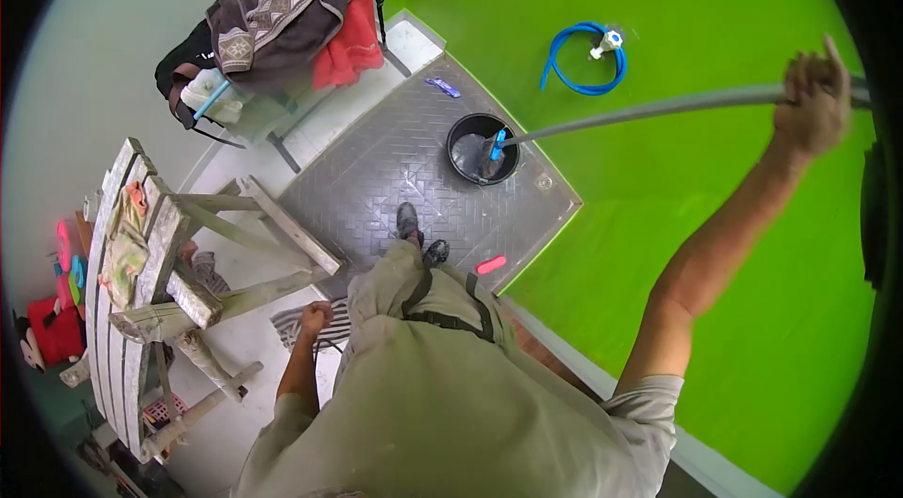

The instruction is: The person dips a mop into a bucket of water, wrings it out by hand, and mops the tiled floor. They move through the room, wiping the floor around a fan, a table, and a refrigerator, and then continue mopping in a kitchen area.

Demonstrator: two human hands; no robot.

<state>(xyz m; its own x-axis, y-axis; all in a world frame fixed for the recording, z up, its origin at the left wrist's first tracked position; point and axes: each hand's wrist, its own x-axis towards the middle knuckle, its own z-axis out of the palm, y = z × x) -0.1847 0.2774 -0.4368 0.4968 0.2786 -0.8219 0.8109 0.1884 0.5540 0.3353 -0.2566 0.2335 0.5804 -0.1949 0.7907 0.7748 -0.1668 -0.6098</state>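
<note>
While the right hand (811,108) grips the long grey pole (658,107) near its upper end, its blue clamp (499,143) sits inside the round black bucket (483,182) on the grey patterned floor (367,159). The left hand (317,316), curled closed, shows nothing held. The pole looks stiff and light, likely slippery if wet; mid-shaft would suit a second grip.

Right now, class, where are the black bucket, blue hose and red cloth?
Black bucket (475,123): head view, inner wall.
Blue hose (585,91): head view, lower curve of its loop.
Red cloth (350,51): head view, middle of the fabric.
</note>
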